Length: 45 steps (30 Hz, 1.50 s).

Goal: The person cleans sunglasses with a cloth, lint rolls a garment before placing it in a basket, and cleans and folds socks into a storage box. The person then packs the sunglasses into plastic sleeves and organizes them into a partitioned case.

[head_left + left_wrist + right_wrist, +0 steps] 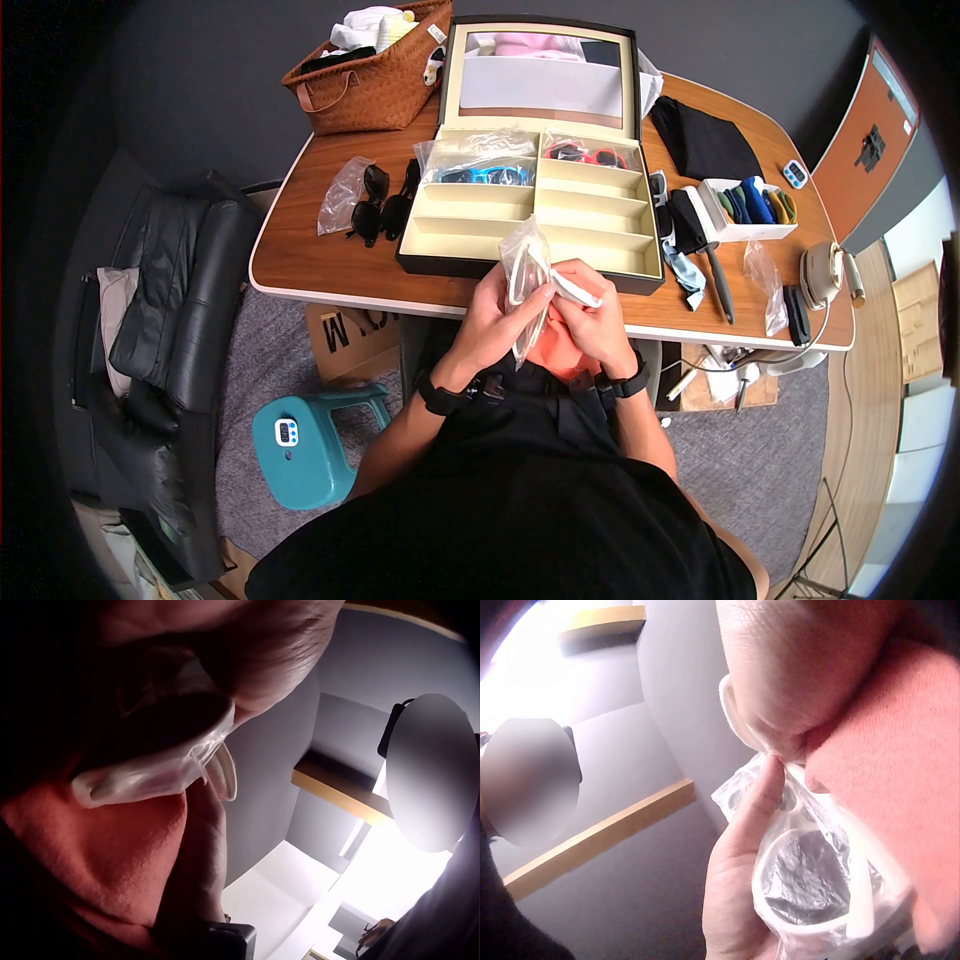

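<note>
White-framed glasses (528,270), partly inside a clear plastic bag (739,784), are held between both hands over the front edge of the table. My left hand (490,325) grips the bagged lens end, its thumb across the frame. With its fingers curled, my right hand (597,322) pinches the white temple end, which sticks out beside the bag. A coral cloth (556,348) hangs below and between the hands; in the right wrist view the cloth (900,750) lies against the right hand (802,667). The left wrist view shows the white rim (142,780) in dim light above it.
An open display case (485,237) holds bagged blue glasses (485,176) and red glasses (588,155). Black sunglasses (368,215) lie to its left, a wicker basket (375,95) behind. On the right are a white box (765,233), a dark-handled tool (719,290) and black cloth (705,140).
</note>
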Available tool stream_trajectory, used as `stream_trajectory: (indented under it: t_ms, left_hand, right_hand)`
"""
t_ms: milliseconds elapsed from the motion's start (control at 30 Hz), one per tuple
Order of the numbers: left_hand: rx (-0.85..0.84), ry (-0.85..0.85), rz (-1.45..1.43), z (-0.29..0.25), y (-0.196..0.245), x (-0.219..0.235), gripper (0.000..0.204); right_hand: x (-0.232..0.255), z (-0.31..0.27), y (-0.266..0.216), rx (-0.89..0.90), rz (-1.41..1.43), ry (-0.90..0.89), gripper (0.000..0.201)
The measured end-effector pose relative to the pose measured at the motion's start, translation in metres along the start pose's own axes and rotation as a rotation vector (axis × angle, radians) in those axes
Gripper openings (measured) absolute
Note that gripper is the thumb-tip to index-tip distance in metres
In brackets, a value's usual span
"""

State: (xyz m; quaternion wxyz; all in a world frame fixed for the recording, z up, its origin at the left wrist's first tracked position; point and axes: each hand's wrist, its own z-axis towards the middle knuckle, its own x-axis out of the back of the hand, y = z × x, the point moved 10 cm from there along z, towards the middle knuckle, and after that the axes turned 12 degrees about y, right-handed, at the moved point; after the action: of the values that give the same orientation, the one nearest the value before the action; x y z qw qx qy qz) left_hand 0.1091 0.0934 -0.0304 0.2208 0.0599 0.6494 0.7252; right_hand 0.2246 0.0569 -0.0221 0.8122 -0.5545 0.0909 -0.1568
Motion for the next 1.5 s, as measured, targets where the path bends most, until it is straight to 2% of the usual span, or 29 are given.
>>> stream_trajectory:
  t_ms: [633, 700, 900, 933, 1000, 1500]
  left_hand:
    - [0.067, -0.003, 0.005, 0.001, -0.015, 0.003, 0.025]
    - [-0.002, 0.036, -0.003, 0.002, -0.008, 0.004, 0.012]
    - [0.004, 0.03, 0.024, 0.002, -0.011, 0.005, 0.011]
    - [0.004, 0.03, 0.024, 0.002, -0.011, 0.006, 0.011]
    - [0.078, -0.003, 0.018, 0.001, -0.018, 0.006, 0.025]
    - [0.09, -0.009, 0.016, 0.001, -0.02, 0.006, 0.026]
  right_hand:
    - [0.001, -0.001, 0.004, -0.039, 0.023, -0.004, 0.02]
    - [0.001, -0.001, 0.004, -0.036, 0.021, -0.005, 0.02]
    - [0.001, -0.001, 0.004, -0.032, 0.016, 0.003, 0.02]
    - [0.001, -0.001, 0.004, -0.02, 0.009, 0.003, 0.02]
    - [0.002, -0.001, 0.004, -0.018, 0.005, 0.003, 0.02]
    - [0.002, -0.001, 0.003, -0.006, -0.003, -0.003, 0.022]
